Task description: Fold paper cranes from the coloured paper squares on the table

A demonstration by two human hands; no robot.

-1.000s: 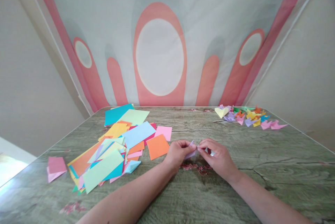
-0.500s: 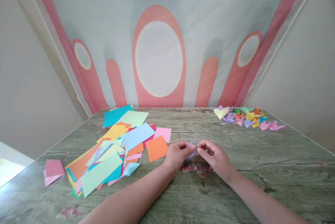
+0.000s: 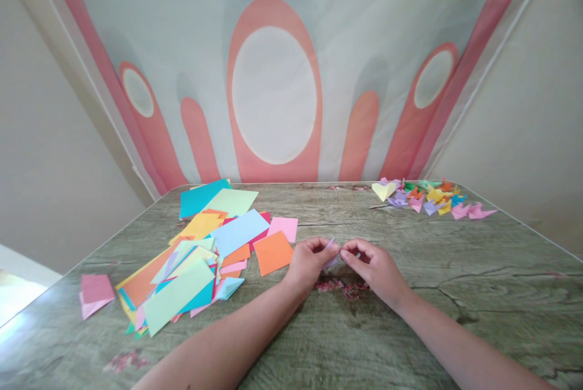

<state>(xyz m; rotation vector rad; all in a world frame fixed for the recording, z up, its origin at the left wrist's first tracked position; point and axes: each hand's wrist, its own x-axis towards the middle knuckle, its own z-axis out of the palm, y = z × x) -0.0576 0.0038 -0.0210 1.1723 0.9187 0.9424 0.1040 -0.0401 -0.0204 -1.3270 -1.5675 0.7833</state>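
Observation:
Between thumb and fingers, my left hand (image 3: pixel 310 263) pinches a small folded piece of purple paper (image 3: pixel 331 258) over the middle of the table. Most of that paper is hidden by the fingers. From the other side, my right hand (image 3: pixel 374 268) is closed in a pinch at the paper's right end, its fingertips right beside the left ones. Close to my left hand lie an orange square sheet (image 3: pixel 273 253) and a pink sheet (image 3: pixel 283 229).
Left of my hands, loose coloured papers (image 3: pixel 182 302) lie in an overlapping pile. A pink folded paper (image 3: pixel 97 294) sits farther left. Several small folded paper figures (image 3: pixel 439 197) are grouped at the back right of the wood-patterned table (image 3: pixel 455 268). A printed backdrop (image 3: pixel 273 92) stands behind.
My right fingertips have come slightly closer to the left ones at the paper. The purple paper has turned a little, and the whole view has shifted slightly.

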